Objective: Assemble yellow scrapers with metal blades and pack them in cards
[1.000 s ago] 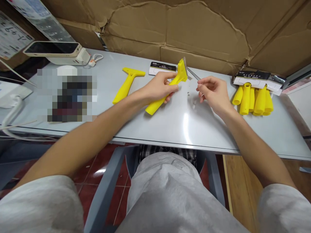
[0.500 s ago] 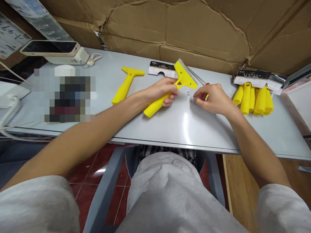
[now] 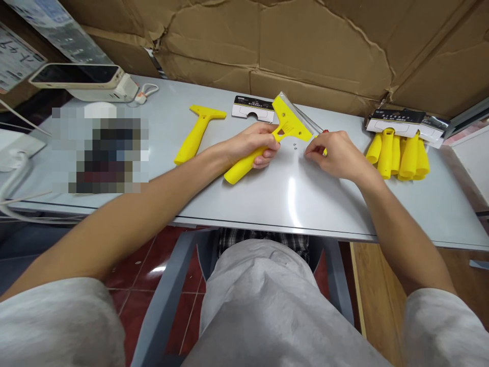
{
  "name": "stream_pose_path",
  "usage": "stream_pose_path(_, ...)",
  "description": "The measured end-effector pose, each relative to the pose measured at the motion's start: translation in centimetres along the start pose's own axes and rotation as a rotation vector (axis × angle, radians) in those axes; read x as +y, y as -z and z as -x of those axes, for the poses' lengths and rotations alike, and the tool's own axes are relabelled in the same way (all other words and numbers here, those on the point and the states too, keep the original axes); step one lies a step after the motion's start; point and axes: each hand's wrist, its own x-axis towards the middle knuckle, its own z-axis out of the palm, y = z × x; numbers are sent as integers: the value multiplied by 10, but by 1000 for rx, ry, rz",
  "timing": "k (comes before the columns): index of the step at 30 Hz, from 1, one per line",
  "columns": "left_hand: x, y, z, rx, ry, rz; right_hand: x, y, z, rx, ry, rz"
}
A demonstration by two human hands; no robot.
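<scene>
My left hand point(image 3: 260, 145) is wrapped round the handle of a yellow scraper point(image 3: 292, 125), its wide head pointing up and to the right with a metal blade along the far edge. Two small screws point(image 3: 295, 146) lie on the table just below the scraper head. Right beside them, my right hand point(image 3: 332, 153) is closed in a pinch; what its fingertips hold is too small or hidden to make out. A thin metal shaft point(image 3: 314, 125) runs behind the scraper head to a red part by my right hand, where a bit of yellow also shows.
Another yellow scraper handle point(image 3: 196, 132) lies to the left. Behind stands a black-and-white card point(image 3: 252, 108). Several yellow handles point(image 3: 410, 155) with packaging cards lie at the right. A phone point(image 3: 76, 75) rests on a white block at the left, and cardboard point(image 3: 321, 51) lines the back.
My right hand's fingertips have risen slightly from the table beside the screws, toward the scraper head. My left hand keeps its hold on the scraper.
</scene>
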Motion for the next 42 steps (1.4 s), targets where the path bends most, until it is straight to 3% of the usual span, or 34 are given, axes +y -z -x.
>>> stream_pose_path(5,-1,1,0,-3,-6,7,-11,11,1,344,-29,-283)
stream_pose_path(7,-2,1,0,-7,-6,7,-19,12,3,401,-17,-429)
stream_pose_path(13,-3,0,-1,-47,-22,1,-26,-5,2,318,69,-648)
stream_pose_path(18,-6,0,-2,-57,-40,12,-22,-17,-3,255,18,-739)
stream_pose_path(42,-7,-1,-3,-35,-43,-61,-27,-21,3,273,-52,-696)
